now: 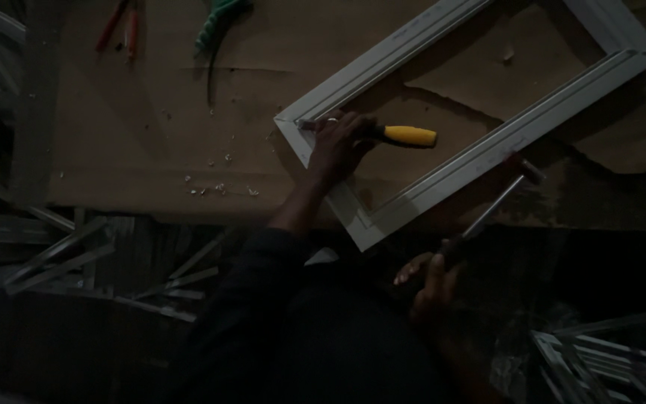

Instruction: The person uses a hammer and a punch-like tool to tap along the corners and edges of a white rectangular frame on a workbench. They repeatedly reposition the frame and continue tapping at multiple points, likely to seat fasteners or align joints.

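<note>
Left hand (336, 146) is clenched on a yellow-handled chisel (405, 135), held at the white rectangular frame's (487, 153) corner, long axis running rightward from it. Right hand (431, 280) is gripped around a metal-shafted hammer (499, 202), angled up-right, nearer the body.

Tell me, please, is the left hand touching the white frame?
Touching: the head view shows the left hand resting on the white frame's corner, gripping a yellow-handled tool.

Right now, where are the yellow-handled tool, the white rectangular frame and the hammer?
yellow-handled tool (410, 135), head view, on its yellow grip.
white rectangular frame (383, 58), head view, on its upper long rail.
hammer (496, 203), head view, on its shaft.
</note>
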